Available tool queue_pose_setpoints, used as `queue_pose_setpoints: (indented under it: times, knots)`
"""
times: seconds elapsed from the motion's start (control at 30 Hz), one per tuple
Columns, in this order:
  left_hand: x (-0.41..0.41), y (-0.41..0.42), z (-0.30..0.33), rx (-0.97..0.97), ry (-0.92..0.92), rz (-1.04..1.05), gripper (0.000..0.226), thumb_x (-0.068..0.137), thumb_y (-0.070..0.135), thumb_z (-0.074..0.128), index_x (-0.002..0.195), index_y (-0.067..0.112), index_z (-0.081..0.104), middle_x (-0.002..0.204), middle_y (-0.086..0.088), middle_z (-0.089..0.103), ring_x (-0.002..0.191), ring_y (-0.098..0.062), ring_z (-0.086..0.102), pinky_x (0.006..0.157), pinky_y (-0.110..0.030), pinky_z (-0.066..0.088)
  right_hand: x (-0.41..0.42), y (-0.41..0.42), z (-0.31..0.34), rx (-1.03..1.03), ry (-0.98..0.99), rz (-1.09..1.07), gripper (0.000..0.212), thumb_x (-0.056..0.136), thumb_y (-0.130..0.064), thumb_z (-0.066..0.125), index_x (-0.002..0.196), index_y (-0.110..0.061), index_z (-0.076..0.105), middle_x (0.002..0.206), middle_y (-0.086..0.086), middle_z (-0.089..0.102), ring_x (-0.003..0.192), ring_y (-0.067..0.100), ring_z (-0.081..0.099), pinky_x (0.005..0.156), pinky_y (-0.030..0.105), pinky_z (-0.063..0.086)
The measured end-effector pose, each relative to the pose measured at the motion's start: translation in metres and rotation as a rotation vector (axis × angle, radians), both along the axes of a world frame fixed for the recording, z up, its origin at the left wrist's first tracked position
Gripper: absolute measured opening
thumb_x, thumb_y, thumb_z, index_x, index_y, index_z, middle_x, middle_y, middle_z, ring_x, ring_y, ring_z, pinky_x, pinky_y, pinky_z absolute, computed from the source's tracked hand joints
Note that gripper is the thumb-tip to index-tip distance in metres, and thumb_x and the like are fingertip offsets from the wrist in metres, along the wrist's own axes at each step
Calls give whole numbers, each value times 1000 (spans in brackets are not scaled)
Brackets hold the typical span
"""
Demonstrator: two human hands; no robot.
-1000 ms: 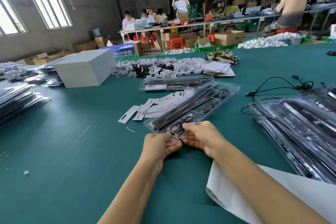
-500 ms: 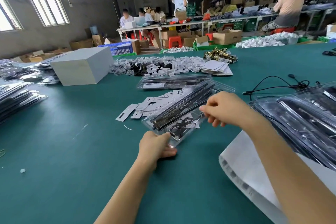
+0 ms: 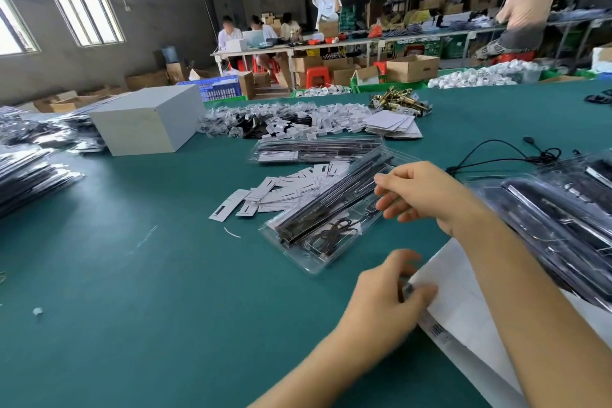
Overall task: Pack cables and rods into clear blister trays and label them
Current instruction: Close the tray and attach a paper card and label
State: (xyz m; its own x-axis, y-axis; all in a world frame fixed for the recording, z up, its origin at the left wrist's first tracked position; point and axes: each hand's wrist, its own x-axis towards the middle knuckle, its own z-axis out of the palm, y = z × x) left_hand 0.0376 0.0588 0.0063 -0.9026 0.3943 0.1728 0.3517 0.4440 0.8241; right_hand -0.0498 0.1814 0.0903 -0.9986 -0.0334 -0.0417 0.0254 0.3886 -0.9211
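half a second ago the left hand [image 3: 385, 300] gripped the near end of the clear blister tray [image 3: 326, 212]; now it has let go and moved to the right, to the edge of the white label sheet [image 3: 463, 305] that lies at the near right of the green table [image 3: 149, 275]. its fingers are curled onto the sheet's upper left corner, the thumb and fingertips pinching a small barcode label [image 3: 409, 290] there; the hand is blurred, so the exact grip is hard to read. the right hand [image 3: 419, 194] was also over the tray's right side before and has stayed there, slightly further along. its forearm comes in from the lower right, crossing above the sheet, and its fingers are loosely bent and slightly spread over the tray's right edge; whether they touch the plastic i cannot tell.

the tray lies flat on the table in the middle, no longer lifted at the near end. its long axis runs diagonally, from near left to far right. inside, black rods [image 3: 334, 199] run along that same axis on the left side, and a coiled black cable [image 3: 334, 233] sits in the near compartment. just beside its left lie loose white cards [image 3: 281, 192], and a second filled tray [image 3: 318, 151] lies behind.
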Motion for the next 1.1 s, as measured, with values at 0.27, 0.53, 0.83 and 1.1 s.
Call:
queue_pose_setpoints:
  times: [0.27, 0.53, 0.83, 1.1]
  knots:
    - [-14, -27, 18, -91, 370, 256, 24, 89, 41, 49, 88, 23, 64, 76, 4, 66, 72, -18, 58, 67, -35, 49, -10, -21, -32, -287, -45, -105, 25, 96, -25, 55, 77, -10, 63, 57, -1, 65, 43, 8, 56, 40, 16, 41]
    - [-116, -153, 22, -517, 14, 961, 35, 98, 29, 43, 123, 10, 57, 131, -14, 51, 113, -37, 45, 90, -36, 38, -25, -16, -83, -314, -12, -339, 26, 94, -20, 55, 73, -10, 64, 54, -1, 60, 40, 8, 48, 39, 19, 39]
    - [-142, -182, -7, -981, 245, 792, 19, 96, 23, 46, 100, 26, 65, 111, 4, 63, 106, -24, 46, 77, -33, 27, -30, -17, -94, -243, 70, -379, 26, 94, -16, 54, 71, -8, 64, 55, 0, 60, 42, 8, 50, 41, 20, 42]
    - [-149, -181, -3, -880, 275, 623, 35, 95, 49, 48, 99, 18, 62, 105, -1, 66, 110, -23, 55, 89, -34, 35, -29, -18, -95, -209, 85, -373, 25, 94, -18, 53, 73, -9, 64, 58, 0, 61, 47, 10, 52, 44, 21, 43]
